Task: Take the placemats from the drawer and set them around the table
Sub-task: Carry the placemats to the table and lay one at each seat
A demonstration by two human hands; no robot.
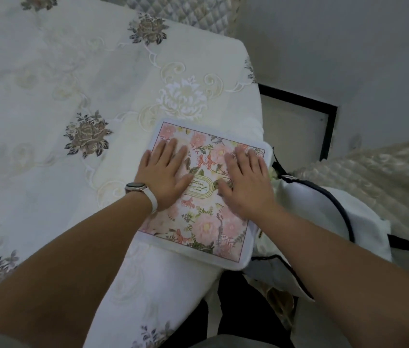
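Floral placemat [206, 229] lies at tabletop [48, 96] edge, near corner, one corner overhanging. Both hands flat on it, fingers spread, not gripping: left hand [164, 175] w/ smartwatch [137, 188], right hand [245, 182] beside it, prob. smoothing & squaring it to the embroidered tablecloth [186, 94].

Only one readable text: gold letters "AR", "DE", "N" stacked in three rows inside a gold oval frame at the middle of the floral placemat [206, 194], partly hidden by the left hand [164, 173]. No other labels or numbers legible.
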